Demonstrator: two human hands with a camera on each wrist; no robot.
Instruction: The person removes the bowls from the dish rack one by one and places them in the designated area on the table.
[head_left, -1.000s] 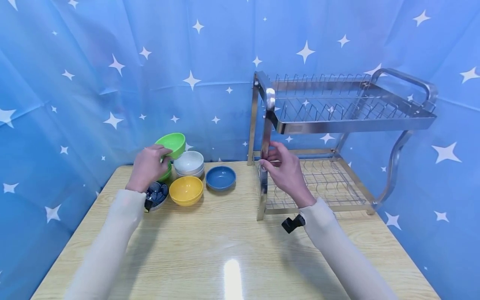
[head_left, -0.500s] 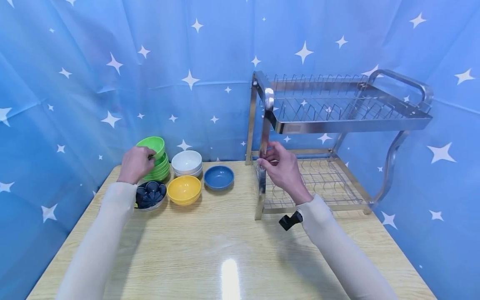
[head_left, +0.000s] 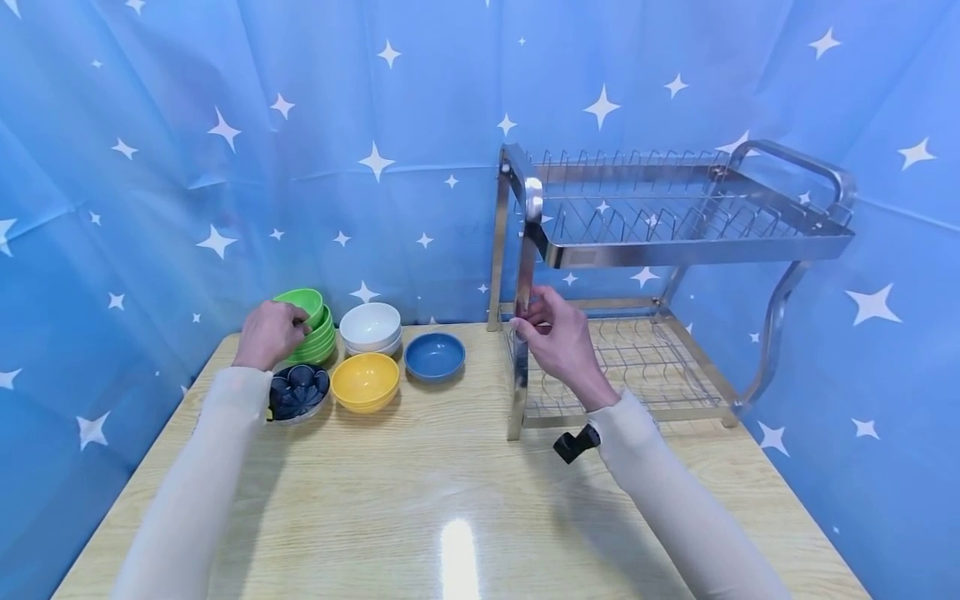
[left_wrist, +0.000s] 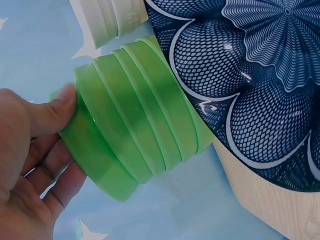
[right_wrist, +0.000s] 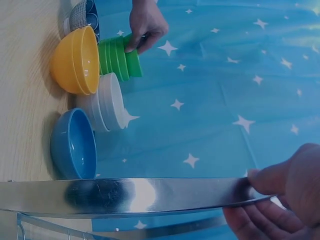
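My left hand [head_left: 268, 333] pinches the rim of a green bowl [head_left: 306, 302], thumb outside and fingertips at the edge. This bowl sits at the top of a stack of green bowls [head_left: 321, 343], slightly tilted in the left wrist view, its lower part inside the one below. Close by the wrist stands a dark blue patterned bowl [head_left: 298, 390] with a scalloped design. At the right, my right hand [head_left: 558, 337] grips the front left post [head_left: 521, 375] of a two-tier metal dish rack [head_left: 697, 250] between thumb and fingers.
Two nested white bowls [head_left: 371, 325], nested yellow bowls [head_left: 365, 382] and a blue bowl [head_left: 435, 357] stand between the green stack and the rack. Wire dividers line both rack tiers. A starry blue curtain [head_left: 420, 125] hangs behind the wooden table [head_left: 375, 500].
My left hand has carried the green bowl leftward and down onto the green stack, where it now sits lower. My right hand keeps its grip on the rack post.
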